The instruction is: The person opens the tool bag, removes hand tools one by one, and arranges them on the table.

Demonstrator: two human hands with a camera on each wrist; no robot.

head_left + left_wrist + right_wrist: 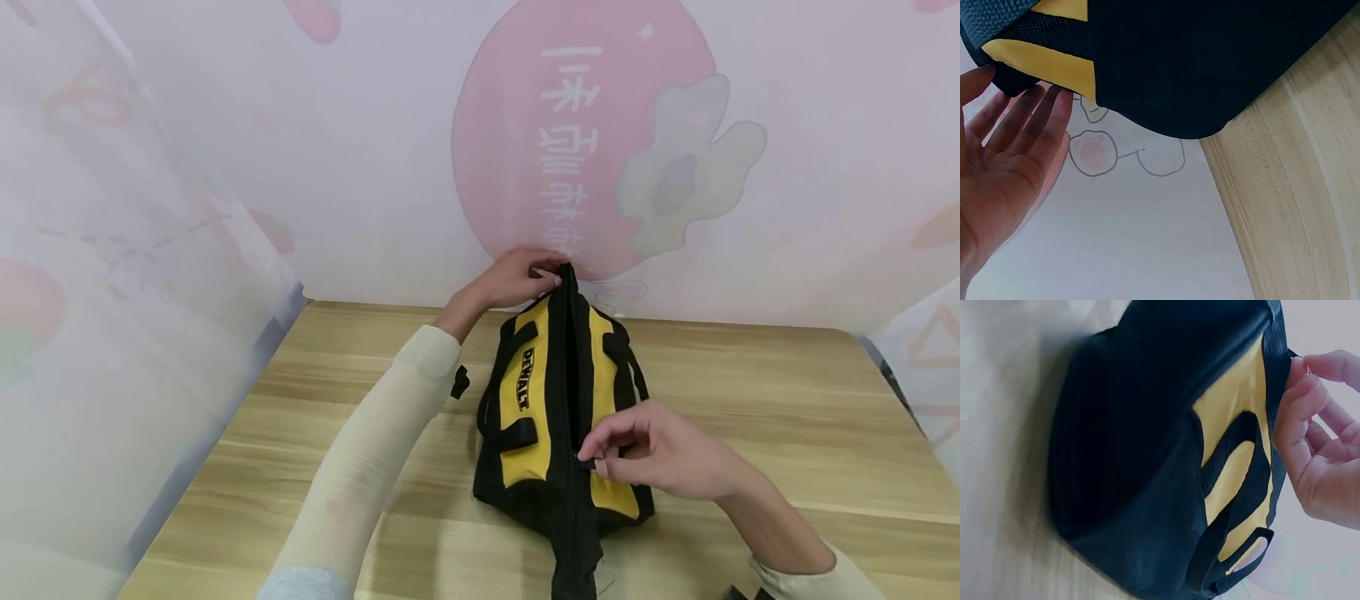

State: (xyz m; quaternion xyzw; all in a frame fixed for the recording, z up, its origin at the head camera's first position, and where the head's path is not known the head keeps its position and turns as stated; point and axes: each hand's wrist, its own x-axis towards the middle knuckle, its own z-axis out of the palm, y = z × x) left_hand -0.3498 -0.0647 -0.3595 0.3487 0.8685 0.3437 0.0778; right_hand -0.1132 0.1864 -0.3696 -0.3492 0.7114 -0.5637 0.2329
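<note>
A black and yellow tool bag (534, 467) with DEWALT lettering lies lengthwise on the wooden table, its top zipper partly open along a dark slit. At the bag's far end, my left hand (517, 279) pinches the black end of the zipper strip between thumb and fingers. In the left wrist view, the fingers (1029, 128) of that hand reach up to the bag's edge. Nearer to me, my right hand (660, 454) pinches the small zipper pull (585, 463) between thumb and index finger. Black strap handles (1235, 481) hang along the bag's side in the right wrist view.
The wooden table (750, 400) extends to both sides of the bag. A printed white curtain (360, 167) stands right behind the table's back edge. A small black strap end (461, 382) sticks out left of the bag, beside my left forearm.
</note>
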